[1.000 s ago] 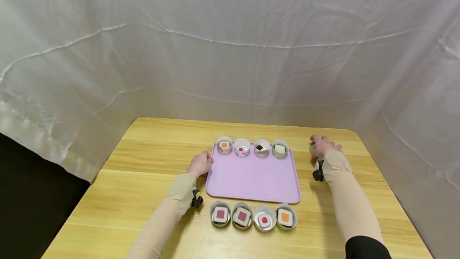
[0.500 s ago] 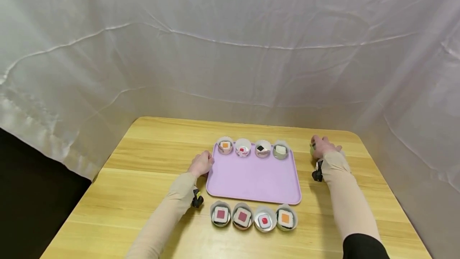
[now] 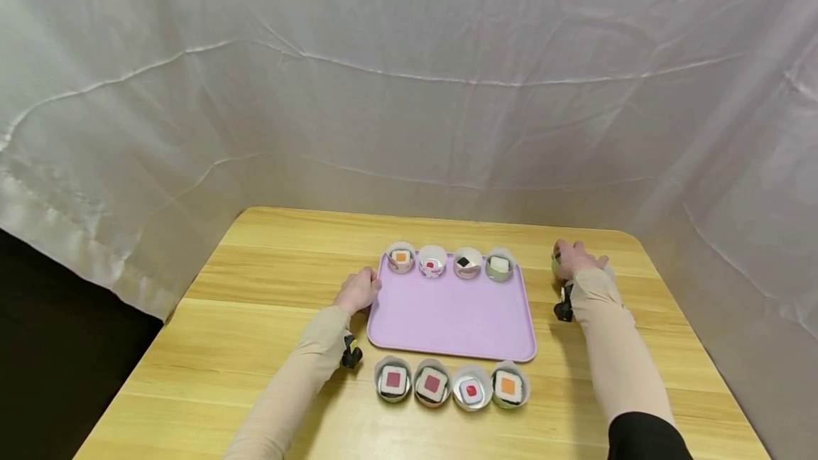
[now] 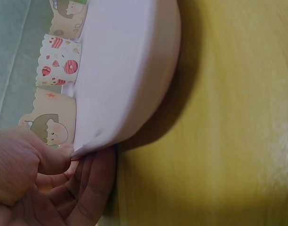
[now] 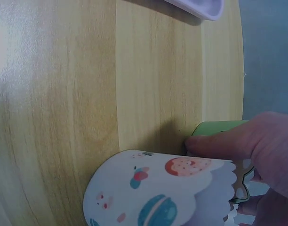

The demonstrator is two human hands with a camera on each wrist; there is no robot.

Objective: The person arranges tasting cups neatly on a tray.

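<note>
My left hand (image 3: 356, 292) pinches the left rim of a lilac tray (image 3: 450, 314). In the left wrist view, the thumb lies over that rim with the fingers curled below it. Off the tray's right side, my right hand (image 3: 575, 260) grips a green paper baking cup (image 5: 219, 126). The thumb presses its side in the right wrist view, while the other fingers are mostly hidden. Beside it, nearer the wrist, stands a white printed baking cup (image 5: 148, 188). Along the tray's back edge is a row of several cups, including a pink one (image 3: 401, 266) with an orange-centred square piece.
In front of the tray, several more cups form a row on the wooden table (image 3: 268, 268). They hold sushi-like square pieces, such as a maroon-centred one (image 3: 393, 380) and an orange-centred one (image 3: 508, 386). A pale curtain (image 3: 409, 126) hangs behind the table and at its sides.
</note>
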